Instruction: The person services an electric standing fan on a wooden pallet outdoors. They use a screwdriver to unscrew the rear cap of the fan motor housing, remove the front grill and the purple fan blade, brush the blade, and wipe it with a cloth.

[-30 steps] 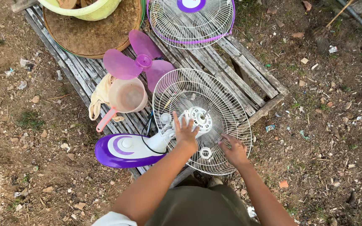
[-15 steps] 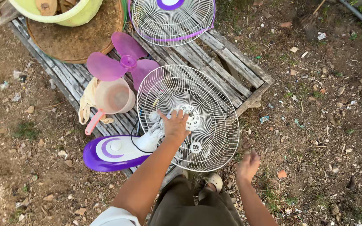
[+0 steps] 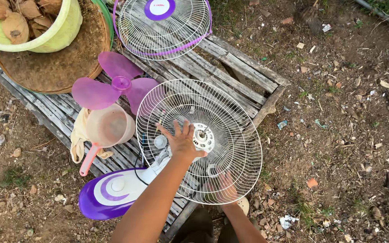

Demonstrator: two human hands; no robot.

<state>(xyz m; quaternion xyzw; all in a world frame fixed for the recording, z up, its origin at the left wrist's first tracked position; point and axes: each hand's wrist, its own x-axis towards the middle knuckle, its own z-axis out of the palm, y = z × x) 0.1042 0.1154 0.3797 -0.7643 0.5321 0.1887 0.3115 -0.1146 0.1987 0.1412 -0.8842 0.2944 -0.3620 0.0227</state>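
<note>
The fan stands taken apart: its front grille (image 3: 163, 27) lies off at the far edge of the wooden pallet (image 3: 244, 67), and the pink blade (image 3: 113, 87) lies loose toward the left side beside a pink scoop (image 3: 106, 130). By my reading, only the rear wire guard (image 3: 201, 139) remains on the motor.

Nearest, the right hand (image 3: 225, 186) reaches up under the guard's near rim, seen through the wires; I cannot tell how its fingers lie. The left hand (image 3: 183, 141) rests flat on the guard beside the motor hub (image 3: 202, 137), fingers (image 3: 176, 128) spread wide, gripping nothing. The purple base (image 3: 109, 195) sits at the pallet's near edge. A woven tray (image 3: 55, 67) holds the far left corner.
</note>
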